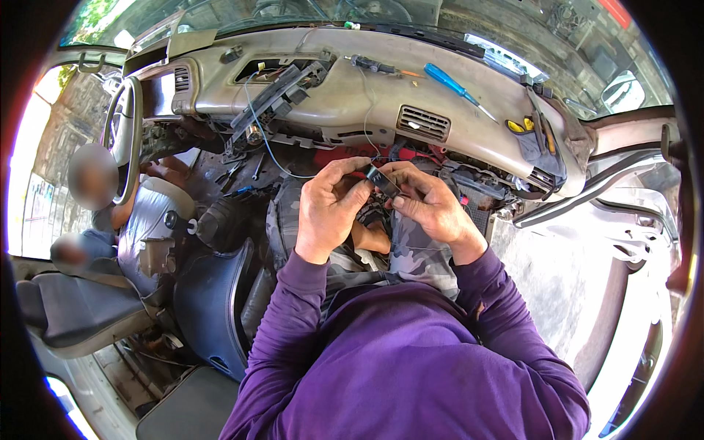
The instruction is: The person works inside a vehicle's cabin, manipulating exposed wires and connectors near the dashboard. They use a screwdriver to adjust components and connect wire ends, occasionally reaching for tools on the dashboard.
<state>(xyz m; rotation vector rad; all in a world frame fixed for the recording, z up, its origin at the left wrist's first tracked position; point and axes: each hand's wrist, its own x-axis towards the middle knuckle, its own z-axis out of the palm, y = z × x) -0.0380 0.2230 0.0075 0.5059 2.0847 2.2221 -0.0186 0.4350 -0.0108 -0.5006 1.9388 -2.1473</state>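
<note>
Grey seat fabric (pixel 81 308) and a second person in a pale shirt (pixel 150 227) fill the far left, below the steering wheel (pixel 125 136). Moving right, the left hand (pixel 328 213) curls its thumb and fingers onto the near end of a small black connector (pixel 381 178), which sits between both hands just under the dashboard. Its long axis slants from upper left down to lower right. The right hand (pixel 433 209) pinches the lower end with thumb and forefinger. Beyond, the beige dashboard (pixel 345 99) is stripped open, wires hanging, a blue-handled screwdriver (pixel 449 84) lying on top. Purple sleeves (pixel 506 323) frame the cabin's bare floor at right.
</note>
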